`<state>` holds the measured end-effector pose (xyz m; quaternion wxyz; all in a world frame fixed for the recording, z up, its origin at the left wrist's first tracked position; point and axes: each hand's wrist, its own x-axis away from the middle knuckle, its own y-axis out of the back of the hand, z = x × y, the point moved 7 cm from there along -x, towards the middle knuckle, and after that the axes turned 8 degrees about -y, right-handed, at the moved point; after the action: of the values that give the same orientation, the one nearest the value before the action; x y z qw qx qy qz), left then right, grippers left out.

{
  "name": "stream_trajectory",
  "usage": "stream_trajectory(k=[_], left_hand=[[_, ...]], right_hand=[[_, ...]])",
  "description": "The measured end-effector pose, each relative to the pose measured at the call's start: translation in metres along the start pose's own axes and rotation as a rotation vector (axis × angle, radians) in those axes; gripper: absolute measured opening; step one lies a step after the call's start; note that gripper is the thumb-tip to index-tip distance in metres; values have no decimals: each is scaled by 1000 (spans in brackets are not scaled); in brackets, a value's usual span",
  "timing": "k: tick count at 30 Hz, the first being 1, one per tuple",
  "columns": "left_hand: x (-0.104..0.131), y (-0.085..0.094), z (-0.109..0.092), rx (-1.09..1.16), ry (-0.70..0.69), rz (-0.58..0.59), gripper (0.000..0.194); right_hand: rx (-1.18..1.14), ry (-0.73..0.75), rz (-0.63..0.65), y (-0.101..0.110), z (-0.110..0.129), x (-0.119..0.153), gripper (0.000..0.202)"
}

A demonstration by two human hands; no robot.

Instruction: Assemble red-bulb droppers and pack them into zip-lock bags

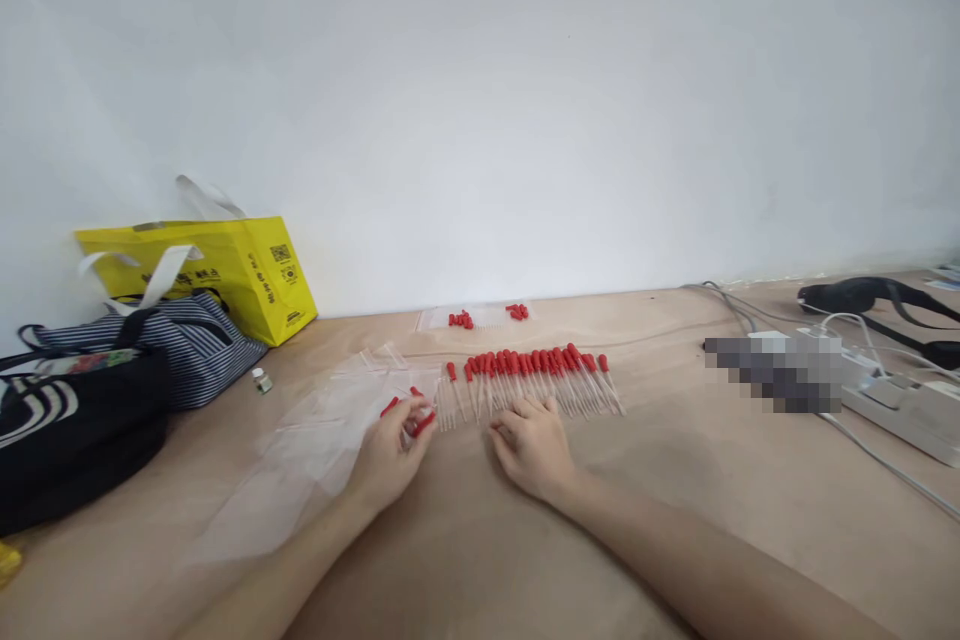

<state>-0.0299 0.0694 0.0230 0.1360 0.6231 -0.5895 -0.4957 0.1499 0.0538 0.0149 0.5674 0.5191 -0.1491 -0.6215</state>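
bare forearms (660, 540) extend forward; left hand (391, 450) grip clamped on red bulbs (424, 423), right hand (536, 445) grip half-open beside droppers (592, 388)

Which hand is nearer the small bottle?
Left. The left hand is to the bottle's right, by the plastic bags; the right hand is farther right, by the red-topped tubes.

Soft, even light brightens the plain white wall (480, 120). Faint shadows edge both bare forearms (660, 540), slightly motion-blurred; grey-and-white pixelation hides one patch.
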Motion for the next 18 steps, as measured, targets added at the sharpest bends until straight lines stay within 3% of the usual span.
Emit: stream_trajectory(k=[5,10,18], left_hand=[[28,-11,-10,84,3,143,15],[26,-3,-8,105,-11,115,18],[25,-5,-10,116,-25,143,17]], right_hand=[[53,-204,42,-28,12,-39,13],[157,-368,109,-49,22,-64,21],[194,-399,130,-52,36,-69,26]])
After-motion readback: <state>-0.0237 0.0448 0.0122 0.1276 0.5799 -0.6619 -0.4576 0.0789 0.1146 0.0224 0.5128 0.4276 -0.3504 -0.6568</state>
